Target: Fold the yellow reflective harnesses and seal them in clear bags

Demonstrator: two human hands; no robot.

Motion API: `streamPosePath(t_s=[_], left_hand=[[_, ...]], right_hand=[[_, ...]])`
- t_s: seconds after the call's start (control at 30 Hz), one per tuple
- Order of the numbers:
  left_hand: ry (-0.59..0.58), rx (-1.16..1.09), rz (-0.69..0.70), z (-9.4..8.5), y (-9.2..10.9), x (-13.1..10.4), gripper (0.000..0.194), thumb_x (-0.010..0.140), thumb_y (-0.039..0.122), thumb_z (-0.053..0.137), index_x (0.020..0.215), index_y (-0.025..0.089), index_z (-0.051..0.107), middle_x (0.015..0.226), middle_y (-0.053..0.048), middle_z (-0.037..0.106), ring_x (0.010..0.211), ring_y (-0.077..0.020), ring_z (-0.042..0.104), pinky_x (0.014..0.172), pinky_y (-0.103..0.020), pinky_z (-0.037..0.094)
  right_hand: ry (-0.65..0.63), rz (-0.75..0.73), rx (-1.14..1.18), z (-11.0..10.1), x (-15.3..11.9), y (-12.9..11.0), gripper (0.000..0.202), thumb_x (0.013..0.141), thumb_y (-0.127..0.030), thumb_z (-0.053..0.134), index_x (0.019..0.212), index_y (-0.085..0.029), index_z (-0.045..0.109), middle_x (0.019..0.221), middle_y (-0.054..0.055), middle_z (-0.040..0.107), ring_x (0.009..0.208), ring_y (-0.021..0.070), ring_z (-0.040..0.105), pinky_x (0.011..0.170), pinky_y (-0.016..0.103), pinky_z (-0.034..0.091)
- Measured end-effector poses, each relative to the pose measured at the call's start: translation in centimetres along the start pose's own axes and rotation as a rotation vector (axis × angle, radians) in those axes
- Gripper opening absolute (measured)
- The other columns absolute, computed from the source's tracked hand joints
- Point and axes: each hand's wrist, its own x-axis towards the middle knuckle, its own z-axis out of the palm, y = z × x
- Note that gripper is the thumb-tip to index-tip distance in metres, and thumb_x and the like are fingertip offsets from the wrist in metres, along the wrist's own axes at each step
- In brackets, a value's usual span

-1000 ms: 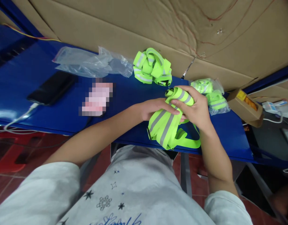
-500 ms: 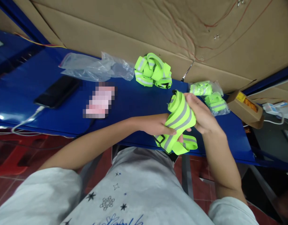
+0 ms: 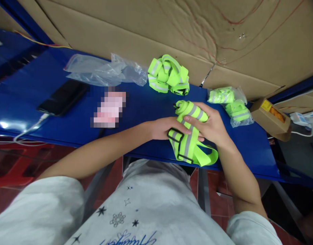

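Observation:
A neon yellow-green strap point(image 3: 188, 144) with grey reflective stripes is partly rolled up above the blue table's front edge. My right hand point(image 3: 210, 124) is wrapped round the rolled part, thumb on top. My left hand point(image 3: 169, 128) grips the flat part just below the roll, its fingers partly hidden under the strap. Black buckles point(image 3: 184, 158) and a loose loop point(image 3: 209, 156) hang below my hands. Behind them, a loose pile of similar straps point(image 3: 168, 75) lies against the cardboard.
Clear plastic bags point(image 3: 102, 70), a black phone point(image 3: 62, 98) with a white cable and a blurred pink item point(image 3: 109, 109) lie on the left. Bagged straps point(image 3: 238, 110) and an open cardboard box point(image 3: 270, 119) are at the right. Cardboard point(image 3: 136, 30) stands behind the table.
The roll has tilted over to lie more sideways, and my right thumb has come over its front. The buckles below now show more fully. The view has shifted slightly.

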Motion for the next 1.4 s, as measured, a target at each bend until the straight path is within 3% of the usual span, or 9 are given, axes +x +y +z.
streamPosePath(t_s=[0.17, 0.33, 0.43, 0.53, 0.7, 0.87, 1.07, 1.2, 1.4], left_hand=[[-0.141, 0.027, -0.016, 0.5, -0.2, -0.2, 0.048, 0.078, 0.051, 0.087, 0.110, 0.015, 0.080, 0.114, -0.014, 0.081, 0.110, -0.0300, 0.077, 0.103, -0.041, 0.060], [-0.004, 0.112, 0.088, 1.5, -0.1, -0.7, 0.045, 0.072, 0.042, 0.094, 0.105, 0.016, 0.079, 0.100, -0.011, 0.083, 0.096, -0.0265, 0.079, 0.097, -0.039, 0.062], [0.073, -0.014, 0.198, 2.0, -0.8, -0.2, 0.052, 0.071, 0.043, 0.096, 0.110, 0.014, 0.078, 0.102, -0.013, 0.082, 0.097, -0.0272, 0.079, 0.097, -0.040, 0.062], [0.068, -0.161, 0.262, 2.4, -1.8, 0.3, 0.063, 0.069, 0.054, 0.096, 0.114, 0.014, 0.078, 0.109, -0.015, 0.081, 0.106, -0.0286, 0.078, 0.099, -0.039, 0.061], [0.077, -0.152, 0.123, 3.0, -2.7, 0.4, 0.042, 0.068, 0.032, 0.098, 0.102, 0.016, 0.080, 0.102, -0.011, 0.082, 0.093, -0.0223, 0.078, 0.087, -0.035, 0.065], [0.146, 0.124, 0.042, 1.8, -1.4, 0.1, 0.037, 0.066, 0.028, 0.096, 0.096, 0.014, 0.080, 0.094, -0.010, 0.081, 0.084, -0.0231, 0.077, 0.078, -0.037, 0.065], [0.189, 0.579, 0.148, 0.4, 0.0, -0.2, 0.036, 0.067, 0.025, 0.093, 0.097, 0.013, 0.077, 0.096, -0.007, 0.080, 0.087, -0.0223, 0.076, 0.081, -0.036, 0.063], [0.091, 0.573, 0.089, 0.3, 0.1, -0.4, 0.029, 0.074, 0.026, 0.088, 0.098, 0.013, 0.077, 0.099, -0.009, 0.081, 0.092, -0.0235, 0.077, 0.087, -0.037, 0.064], [0.117, 0.496, -0.010, -0.2, 0.8, -0.9, 0.025, 0.072, 0.024, 0.089, 0.094, 0.015, 0.079, 0.096, -0.010, 0.082, 0.087, -0.0254, 0.080, 0.080, -0.038, 0.067]], right_hand=[[0.157, -0.076, -0.100, -0.5, -0.3, -0.1, 0.039, 0.087, -0.056, 0.079, 0.111, -0.025, 0.074, 0.093, 0.002, 0.076, 0.076, 0.0221, 0.069, 0.070, 0.037, 0.060], [0.244, -0.063, -0.130, -0.4, -0.5, -0.1, 0.036, 0.092, -0.058, 0.074, 0.109, -0.026, 0.073, 0.088, 0.003, 0.075, 0.077, 0.0240, 0.070, 0.070, 0.040, 0.061], [0.326, -0.103, -0.208, -0.3, -0.4, 0.6, 0.043, 0.095, -0.061, 0.070, 0.121, -0.026, 0.072, 0.106, 0.009, 0.077, 0.099, 0.0322, 0.074, 0.088, 0.049, 0.063], [0.407, -0.237, -0.355, -0.3, -0.5, 1.5, 0.050, 0.097, -0.057, 0.068, 0.139, -0.030, 0.065, 0.135, 0.011, 0.070, 0.132, 0.0386, 0.064, 0.115, 0.058, 0.052], [0.406, -0.356, -0.408, -0.5, -1.0, 1.3, 0.051, 0.095, -0.052, 0.073, 0.143, -0.036, 0.063, 0.145, 0.008, 0.066, 0.146, 0.0391, 0.054, 0.125, 0.058, 0.042], [0.471, -0.093, -0.019, -1.1, -0.6, 0.3, 0.045, 0.085, -0.060, 0.082, 0.114, -0.027, 0.076, 0.110, 0.007, 0.079, 0.108, 0.0340, 0.075, 0.099, 0.053, 0.061], [0.072, 0.316, 0.417, -1.8, -0.6, 1.1, 0.044, 0.088, -0.067, 0.075, 0.102, -0.025, 0.073, 0.087, 0.002, 0.076, 0.087, 0.0253, 0.076, 0.071, 0.035, 0.063], [0.169, 0.223, 0.268, -1.0, -1.1, 1.0, 0.039, 0.091, -0.063, 0.074, 0.108, -0.028, 0.070, 0.089, -0.001, 0.072, 0.081, 0.0195, 0.072, 0.069, 0.031, 0.060], [0.327, -0.128, -0.121, -0.2, -1.4, 0.6, 0.035, 0.095, -0.049, 0.074, 0.121, -0.027, 0.070, 0.125, 0.008, 0.068, 0.121, 0.0274, 0.066, 0.100, 0.043, 0.058]])
